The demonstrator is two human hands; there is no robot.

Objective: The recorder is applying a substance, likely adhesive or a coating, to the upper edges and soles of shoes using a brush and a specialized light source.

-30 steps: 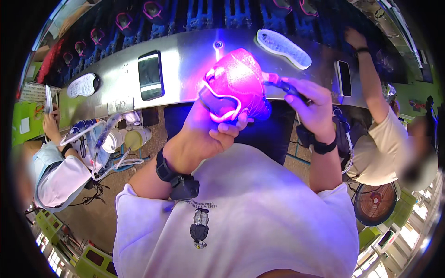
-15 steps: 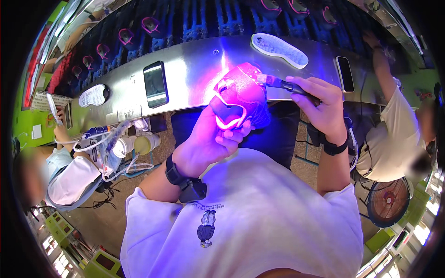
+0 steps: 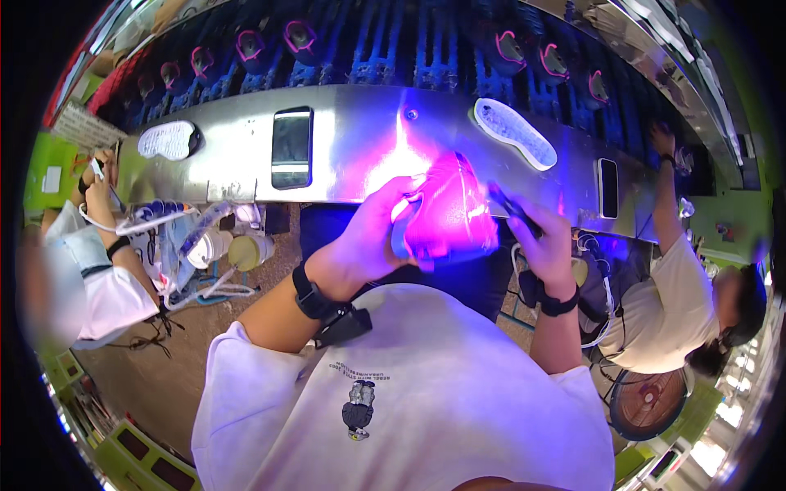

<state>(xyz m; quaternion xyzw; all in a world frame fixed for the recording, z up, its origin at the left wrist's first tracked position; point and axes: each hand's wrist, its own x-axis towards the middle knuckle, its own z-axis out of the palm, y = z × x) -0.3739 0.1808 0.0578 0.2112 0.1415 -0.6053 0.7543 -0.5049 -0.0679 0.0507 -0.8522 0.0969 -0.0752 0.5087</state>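
My left hand [image 3: 368,233] is closed around one side of a shoe upper [image 3: 450,214], its surface glowing pink and violet under strong light. The upper is held in the air just in front of the metal ledge [image 3: 352,123]. My right hand [image 3: 547,252] grips a dark-handled brush [image 3: 516,211]. The brush's tip is close to the upper's right side; whether they touch I cannot tell. Beyond my hands, a pale shoe sole [image 3: 514,133] lies on the ledge.
A conveyor [image 3: 434,57] with several pink-edged shoe uppers runs behind the ledge. Two phones, one left [image 3: 292,147] and one right [image 3: 607,188], lie on it, with another white sole [image 3: 168,140] farther left. Co-workers sit on both sides. A fan [image 3: 649,403] stands lower right.
The upper has been turned in my left hand, so a different side faces up. My right hand and the brush have drawn lower, away from its top. The whole view has shifted slightly.
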